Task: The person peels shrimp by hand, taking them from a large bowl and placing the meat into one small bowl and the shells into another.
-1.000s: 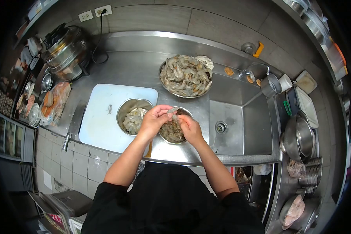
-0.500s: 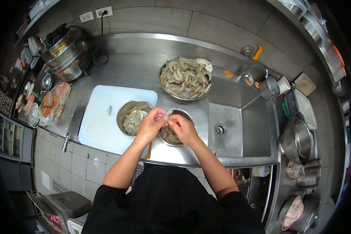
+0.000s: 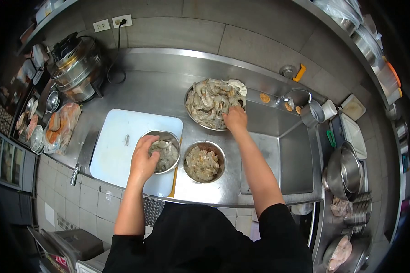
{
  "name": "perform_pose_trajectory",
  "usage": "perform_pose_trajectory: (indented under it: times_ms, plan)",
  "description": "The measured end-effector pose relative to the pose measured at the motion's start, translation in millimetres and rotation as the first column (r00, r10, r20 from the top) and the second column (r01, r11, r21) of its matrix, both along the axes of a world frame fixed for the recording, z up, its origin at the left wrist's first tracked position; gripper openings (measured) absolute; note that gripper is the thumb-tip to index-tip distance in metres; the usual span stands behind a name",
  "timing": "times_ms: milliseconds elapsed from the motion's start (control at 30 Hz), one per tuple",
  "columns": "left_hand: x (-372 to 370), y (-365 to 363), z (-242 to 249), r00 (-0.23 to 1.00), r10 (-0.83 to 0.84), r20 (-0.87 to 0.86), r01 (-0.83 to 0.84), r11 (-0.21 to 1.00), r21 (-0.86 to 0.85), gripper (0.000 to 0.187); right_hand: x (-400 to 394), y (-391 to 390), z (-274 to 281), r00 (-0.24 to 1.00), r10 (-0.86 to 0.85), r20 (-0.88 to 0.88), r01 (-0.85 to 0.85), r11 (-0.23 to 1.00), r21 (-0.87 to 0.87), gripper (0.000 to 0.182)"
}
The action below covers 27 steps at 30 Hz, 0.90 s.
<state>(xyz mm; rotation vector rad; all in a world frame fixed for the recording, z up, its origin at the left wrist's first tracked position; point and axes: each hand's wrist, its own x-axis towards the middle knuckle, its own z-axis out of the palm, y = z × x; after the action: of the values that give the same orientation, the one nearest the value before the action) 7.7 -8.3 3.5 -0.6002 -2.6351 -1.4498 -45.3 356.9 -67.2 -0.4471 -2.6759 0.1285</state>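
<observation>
A big metal bowl heaped with unpeeled shrimp [image 3: 209,101] stands at the back of the steel counter. My right hand [image 3: 236,119] reaches into its right front side, fingertips among the shrimp, hidden from view. My left hand [image 3: 143,159] is over the left rim of a metal bowl of peeled shrimp [image 3: 166,154], fingers apart, some of them over the opening. That bowl rests on the white cutting board [image 3: 118,154]. Between the two hands, nearer the counter's front edge, sits a metal bowl of shells [image 3: 202,164]. One small grey piece [image 3: 127,139] lies on the board.
A knife [image 3: 85,152] lies left of the board, beside a bag of orange food [image 3: 64,127]. Behind them is a glass-bodied appliance [image 3: 77,68]. The sink [image 3: 296,159] is on the right, with a tap, a metal pot [image 3: 311,114] and stacked bowls [image 3: 344,170] beyond.
My hands have parted from over the shell bowl. The right one moved back to the shrimp heap, the left one to the peeled-shrimp bowl. The small shrimp piece between them is gone from view.
</observation>
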Motion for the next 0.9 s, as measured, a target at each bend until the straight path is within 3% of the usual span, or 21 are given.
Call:
perform_pose_trajectory:
  times_ms: [167, 233, 333, 400, 467, 533, 600, 667, 700, 767, 800, 900]
  plan:
    - [-2.1, 7.4, -4.1, 0.998, -0.041, 0.049, 0.038, 0.998, 0.056, 0.034, -8.7, -9.8, -2.4, 0.985, -0.041, 0.169, 0.035, 0.999, 0.036, 0.028]
    - [-1.7, 20.1, 0.7, 0.994, -0.074, 0.078, 0.066, 0.993, 0.102, 0.031, 7.1, -23.7, 3.7, 0.999, 0.031, -0.041, -0.035, 0.996, -0.083, 0.029]
    - [2.2, 53.3, 8.2, 0.985, -0.158, 0.073, 0.149, 0.982, 0.116, 0.028, 42.2, -62.6, 23.1, 0.982, 0.129, -0.135, -0.153, 0.969, -0.192, 0.023]
    - [3.8, 80.5, 1.5, 0.982, -0.178, -0.067, 0.184, 0.978, 0.102, 0.032, 65.9, -91.1, 31.4, 0.970, 0.165, -0.180, -0.214, 0.930, -0.299, 0.018]
    - [4.0, 101.1, -6.9, 0.979, -0.202, 0.004, 0.199, 0.971, 0.133, 0.032, 87.9, -119.0, 40.2, 0.940, 0.212, -0.267, -0.295, 0.898, -0.327, 0.011]
    - [4.2, 106.3, -7.4, 0.971, -0.229, 0.074, 0.215, 0.964, 0.160, 0.032, 104.4, -136.9, 39.6, 0.914, 0.258, -0.314, -0.357, 0.879, -0.317, 0.009]
    - [3.6, 101.5, -3.5, 0.974, -0.194, 0.117, 0.186, 0.980, 0.076, 0.036, 115.6, -142.4, 43.3, 0.884, 0.298, -0.360, -0.414, 0.856, -0.308, 0.010]
    - [3.5, 92.8, 3.0, 0.963, -0.208, 0.170, 0.200, 0.978, 0.061, 0.037, 127.8, -139.7, 47.3, 0.809, 0.408, -0.423, -0.553, 0.772, -0.312, 0.023]
    - [0.4, 88.5, -4.0, 0.944, -0.267, 0.192, 0.247, 0.961, 0.123, 0.035, 131.6, -133.3, 50.3, 0.815, 0.426, -0.393, -0.555, 0.769, -0.317, 0.034]
    - [-3.5, 83.9, -16.1, 0.895, -0.363, 0.259, 0.293, 0.916, 0.273, 0.026, 133.9, -124.0, 58.1, 0.826, 0.395, -0.402, -0.518, 0.813, -0.265, 0.036]
    - [-3.7, 81.8, -17.0, 0.894, -0.364, 0.259, 0.295, 0.916, 0.270, 0.026, 132.5, -121.7, 64.6, 0.835, 0.367, -0.409, -0.478, 0.853, -0.210, 0.038]
    - [-1.5, 79.5, -13.8, 0.860, -0.411, 0.301, 0.349, 0.906, 0.239, 0.024, 124.0, -120.8, 56.4, 0.813, 0.459, -0.358, -0.550, 0.807, -0.213, 0.037]
